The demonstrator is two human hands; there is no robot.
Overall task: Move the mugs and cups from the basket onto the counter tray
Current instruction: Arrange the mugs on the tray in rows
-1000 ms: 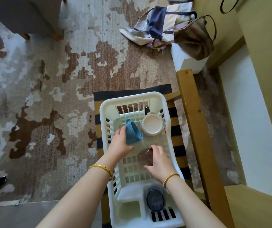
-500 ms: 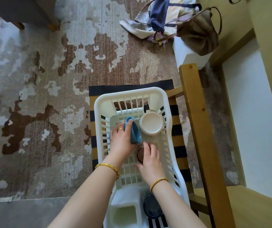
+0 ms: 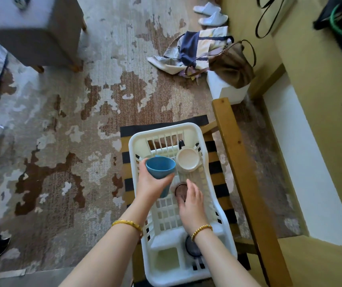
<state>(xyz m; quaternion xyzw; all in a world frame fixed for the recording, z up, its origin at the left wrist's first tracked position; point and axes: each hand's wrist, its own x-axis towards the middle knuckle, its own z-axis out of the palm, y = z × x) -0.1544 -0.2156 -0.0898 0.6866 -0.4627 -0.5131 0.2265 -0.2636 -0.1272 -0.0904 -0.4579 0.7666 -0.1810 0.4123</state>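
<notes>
A view from above, looking down past two bare forearms at a worn carpet point(image 3: 66, 125), its pile patchy in grey, cream and rust brown. At far left a grey upholstered stool point(image 3: 35, 32) stands on short wooden legs.

Near the middle, the left hand point(image 3: 152, 184) wraps around a smooth blue mug point(image 3: 160, 168), held upright with its round open mouth facing up, above the left rim of the basket. A band of yellow beads circles that wrist.

Below it sits the basket point(image 3: 211, 195), a white plastic rectangle with rounded corners and slotted walls and floor, resting on a cloth with black and mustard stripes point(image 3: 217, 172). In its far right corner lies a cream cup point(image 3: 187, 159), round and matte, bottom up.

The right hand point(image 3: 192, 206) reaches into the middle of the basket, fingers curled loosely over a small dark brownish cup point(image 3: 180, 191) and touching it (whether it actually grips is hard to tell). Gold beads ring this wrist, and just under it a dark round glass point(image 3: 190, 248) sits in the basket's near compartment.

To the right runs a chunky wooden rail point(image 3: 240, 162), with a brown bag point(image 3: 232, 67) and a striped cloth bag point(image 3: 192, 50) on the floor beyond. The counter tray is not in sight.
</notes>
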